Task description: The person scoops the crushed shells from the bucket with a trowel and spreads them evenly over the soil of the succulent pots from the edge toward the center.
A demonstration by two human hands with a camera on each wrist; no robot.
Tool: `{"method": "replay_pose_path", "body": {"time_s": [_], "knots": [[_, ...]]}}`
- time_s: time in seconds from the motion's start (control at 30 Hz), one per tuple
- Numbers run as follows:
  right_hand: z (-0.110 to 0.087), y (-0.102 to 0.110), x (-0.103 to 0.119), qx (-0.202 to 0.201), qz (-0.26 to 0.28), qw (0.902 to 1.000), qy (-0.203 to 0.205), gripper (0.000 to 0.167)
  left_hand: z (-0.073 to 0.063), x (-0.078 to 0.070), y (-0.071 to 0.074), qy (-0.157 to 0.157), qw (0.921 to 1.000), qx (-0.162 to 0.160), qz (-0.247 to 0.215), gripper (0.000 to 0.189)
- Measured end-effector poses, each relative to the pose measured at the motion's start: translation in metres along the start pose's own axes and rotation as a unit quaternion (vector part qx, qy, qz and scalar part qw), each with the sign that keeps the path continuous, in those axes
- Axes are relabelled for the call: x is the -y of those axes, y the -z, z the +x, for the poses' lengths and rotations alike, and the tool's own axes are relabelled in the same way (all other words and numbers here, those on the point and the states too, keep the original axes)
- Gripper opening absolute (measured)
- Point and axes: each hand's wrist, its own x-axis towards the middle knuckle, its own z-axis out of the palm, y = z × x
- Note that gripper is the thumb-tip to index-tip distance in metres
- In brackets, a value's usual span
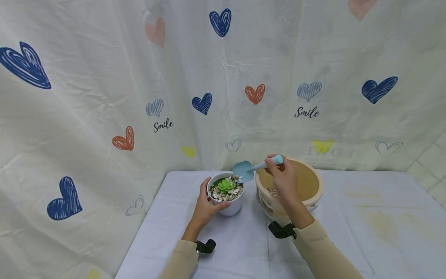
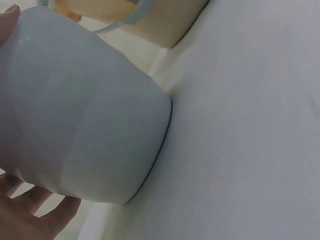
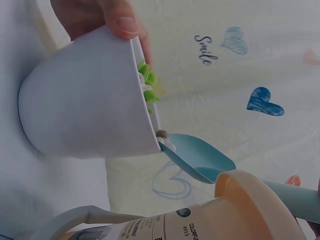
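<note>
A white flowerpot [image 1: 231, 209] stands on the table, holding a green succulent [image 1: 226, 185] among pale pebbles [image 1: 223, 197]. My left hand [image 1: 206, 209] grips the pot from its left side, thumb at the near rim and fingers round the far side. My right hand [image 1: 283, 178] holds a light blue toy shovel [image 1: 244, 170] by its handle, above the bucket. The blade tilts down at the pot's right rim, with a few pebbles at its tip in the right wrist view. Beneath the right hand is a cream bucket [image 1: 315, 193] with some pebbles at its bottom.
A white cloth covers the table [image 1: 348, 240], with faint yellowish stains to the right. Behind it hangs a white curtain [image 1: 278, 58] printed with hearts and "Smile". The bucket's grey handle [image 3: 90, 215] hangs down its side. Each wrist wears a black camera band.
</note>
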Motion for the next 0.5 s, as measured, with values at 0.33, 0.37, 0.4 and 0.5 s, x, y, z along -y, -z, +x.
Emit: {"method": "replay_pose_path", "body": {"time_s": [0.33,0.37,0.4,0.5], "knots": [[0.0,-0.003,0.0,0.007,-0.008,0.9998,0.019,0.031,0.003,0.001,0.009,-0.009,0.9991,0.022,-0.036,0.099],[0.0,-0.003,0.0,0.01,-0.008,0.9997,0.021,0.031,0.003,0.001,0.01,-0.01,0.9989,0.024,-0.038,0.099],[-0.001,-0.003,0.0,0.012,-0.009,0.9996,0.022,0.03,0.004,0.001,0.01,-0.01,0.9988,0.027,-0.04,0.099],[-0.002,-0.003,0.0,0.022,-0.014,0.9994,0.021,0.031,0.004,0.002,0.012,-0.009,0.998,0.039,-0.048,0.099]]}}
